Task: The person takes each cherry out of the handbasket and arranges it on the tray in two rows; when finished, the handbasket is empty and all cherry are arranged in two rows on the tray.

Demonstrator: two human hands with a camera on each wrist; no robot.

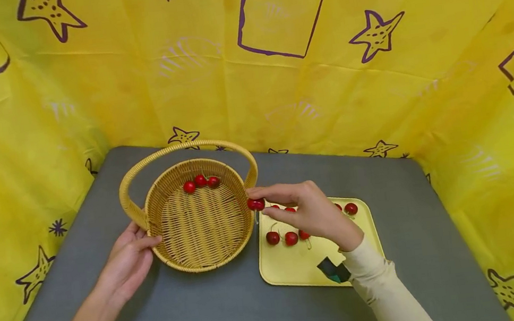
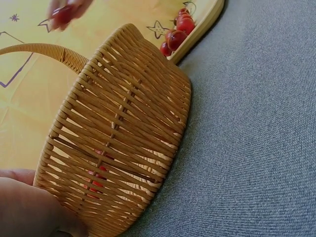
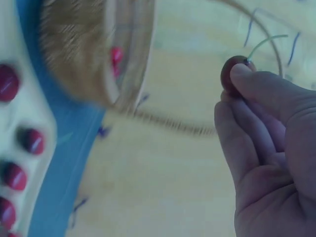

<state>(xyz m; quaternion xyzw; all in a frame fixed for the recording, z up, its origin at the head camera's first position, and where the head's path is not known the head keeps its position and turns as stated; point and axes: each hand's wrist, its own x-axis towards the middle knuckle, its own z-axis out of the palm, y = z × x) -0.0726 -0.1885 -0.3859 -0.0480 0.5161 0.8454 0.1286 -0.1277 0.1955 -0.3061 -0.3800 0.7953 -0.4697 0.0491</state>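
Woven straw-coloured wicker is what your left hand (image 1: pixel 127 262) is resting against: its fingers are lying fairly straight along the outer wall of the basket (image 1: pixel 203 253), with the thumb touching the rim near the foot of the handle (image 1: pixel 178 150), so the grip there is open and steadying rather than curling round anything. The basket is sitting on the grey table (image 1: pixel 209 316), just left of the pale yellow tray (image 1: pixel 294 271), and three cherries (image 1: pixel 200 181) are lying in a row against its far inner wall.

Your right hand (image 1: pixel 308 210) is hovering over the near corner of the tray, and its thumb and fingertips are pinching one red cherry (image 1: pixel 256 204) (the green stem is sticking up past the fingertip in the right wrist view). That cherry is hanging in the air right at the basket's right rim, just outside it, above the gap between basket and tray.

More cherries (image 1: pixel 282 238) are lying loose on the tray, partly hidden under your hand, and one is sitting apart near the far right corner.

A yellow cloth (image 1: pixel 324 82) with purple stars is standing round the table on three sides.
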